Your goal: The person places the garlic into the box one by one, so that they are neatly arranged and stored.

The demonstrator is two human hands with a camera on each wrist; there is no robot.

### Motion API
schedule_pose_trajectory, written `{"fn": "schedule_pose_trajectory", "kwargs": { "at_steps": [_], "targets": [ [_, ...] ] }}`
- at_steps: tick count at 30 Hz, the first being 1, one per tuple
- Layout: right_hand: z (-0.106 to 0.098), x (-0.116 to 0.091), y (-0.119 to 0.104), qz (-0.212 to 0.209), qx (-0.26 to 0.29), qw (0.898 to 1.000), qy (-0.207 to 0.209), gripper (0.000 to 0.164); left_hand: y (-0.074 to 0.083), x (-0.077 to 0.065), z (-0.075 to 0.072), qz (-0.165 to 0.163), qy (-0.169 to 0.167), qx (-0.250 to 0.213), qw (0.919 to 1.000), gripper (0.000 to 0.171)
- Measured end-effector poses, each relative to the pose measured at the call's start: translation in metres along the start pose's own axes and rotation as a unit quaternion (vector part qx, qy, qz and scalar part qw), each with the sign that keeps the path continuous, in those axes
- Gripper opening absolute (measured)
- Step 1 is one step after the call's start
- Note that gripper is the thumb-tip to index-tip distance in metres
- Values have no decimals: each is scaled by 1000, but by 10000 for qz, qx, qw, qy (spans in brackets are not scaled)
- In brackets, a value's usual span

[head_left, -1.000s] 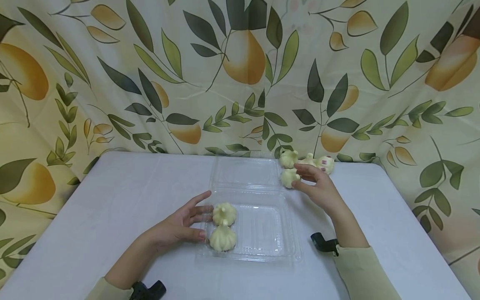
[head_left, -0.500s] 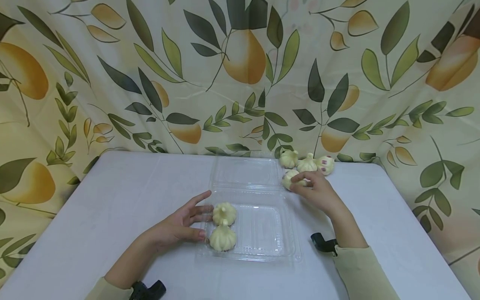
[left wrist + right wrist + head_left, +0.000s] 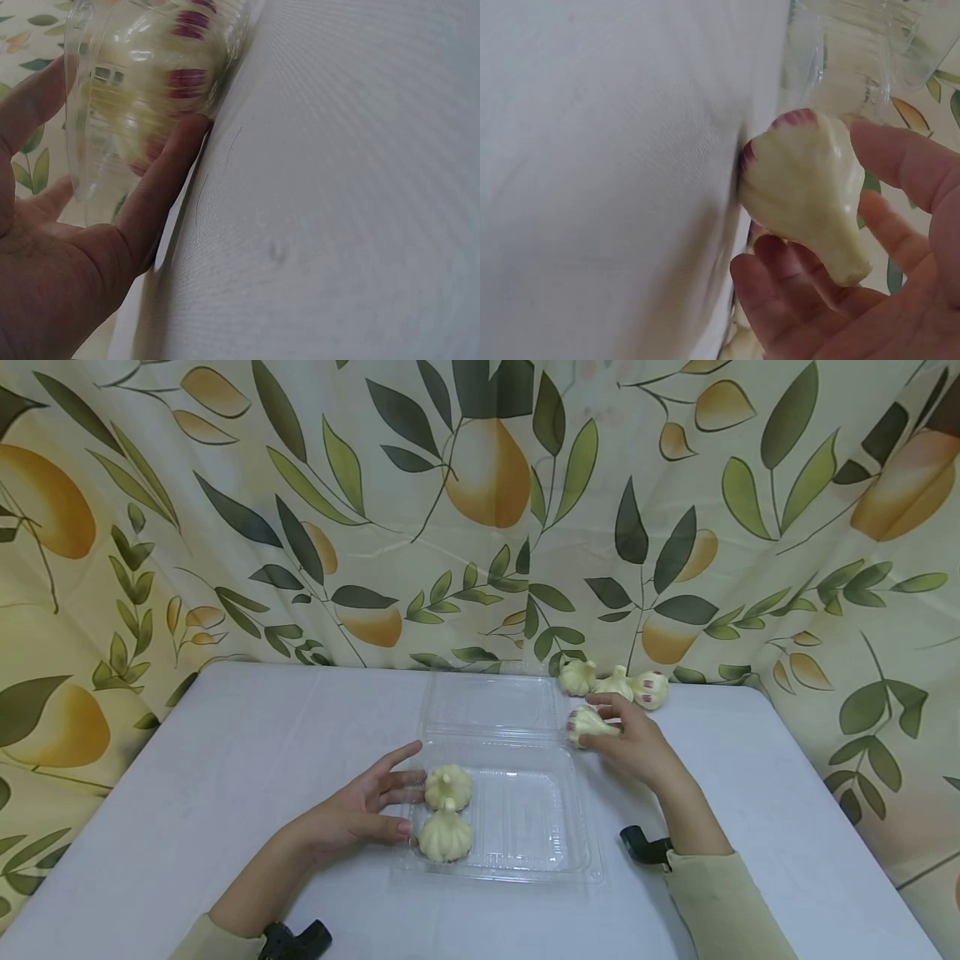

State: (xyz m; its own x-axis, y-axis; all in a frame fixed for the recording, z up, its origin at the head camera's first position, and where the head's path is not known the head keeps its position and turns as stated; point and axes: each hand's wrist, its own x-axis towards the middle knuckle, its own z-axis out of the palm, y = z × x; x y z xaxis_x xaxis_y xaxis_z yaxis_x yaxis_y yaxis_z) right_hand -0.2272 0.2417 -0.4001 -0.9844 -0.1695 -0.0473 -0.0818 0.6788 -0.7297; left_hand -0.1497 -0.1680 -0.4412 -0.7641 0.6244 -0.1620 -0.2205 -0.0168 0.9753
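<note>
Two garlic bulbs (image 3: 447,814) already lie in the clear box (image 3: 525,860), steadied by the left hand (image 3: 360,814) with relaxed fingers, while the right hand (image 3: 637,743) pinches a third bulb (image 3: 587,725) just behind the box and three more bulbs (image 3: 615,683) wait further behind it.

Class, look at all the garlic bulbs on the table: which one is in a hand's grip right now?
The garlic bulb beside the clear tray's far right corner, pinched by the right hand. Two others sit inside the tray; three lie untouched by the curtain.
</note>
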Motion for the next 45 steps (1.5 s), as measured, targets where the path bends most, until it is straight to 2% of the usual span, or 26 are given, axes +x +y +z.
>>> {"fn": "schedule_pose_trajectory", "kwargs": {
  "at_steps": [3, 7, 16, 26, 35, 45],
  "targets": [
    [0, 1, 0, -34, -209, 9997, -138, 62, 0, 0, 0, -4, -3, -8, 10000, 102],
    [0, 1, 1, 63, -415, 9988, -237, 58, 0, 0, 0, -3, -20, -24, 10000, 102],
    [2, -1, 0, 174, -193, 9981, -553, 61, 0, 0, 0, -6, -35, -36, 10000, 103],
    [-2, -3, -2, 138, -226, 9996, 54, 58, 1, 0, 1, -16, -24, -22, 10000, 102],
    [-7, -4, -8, 158, -22, 9996, 219, 69, 2, -1, 1, -11, 1, -7, 10000, 102],
    [-10, -5, -13, 1, 68, 9991, 417, 53, 1, -1, 0, 17, -34, -26, 10000, 102]
  ]
}}
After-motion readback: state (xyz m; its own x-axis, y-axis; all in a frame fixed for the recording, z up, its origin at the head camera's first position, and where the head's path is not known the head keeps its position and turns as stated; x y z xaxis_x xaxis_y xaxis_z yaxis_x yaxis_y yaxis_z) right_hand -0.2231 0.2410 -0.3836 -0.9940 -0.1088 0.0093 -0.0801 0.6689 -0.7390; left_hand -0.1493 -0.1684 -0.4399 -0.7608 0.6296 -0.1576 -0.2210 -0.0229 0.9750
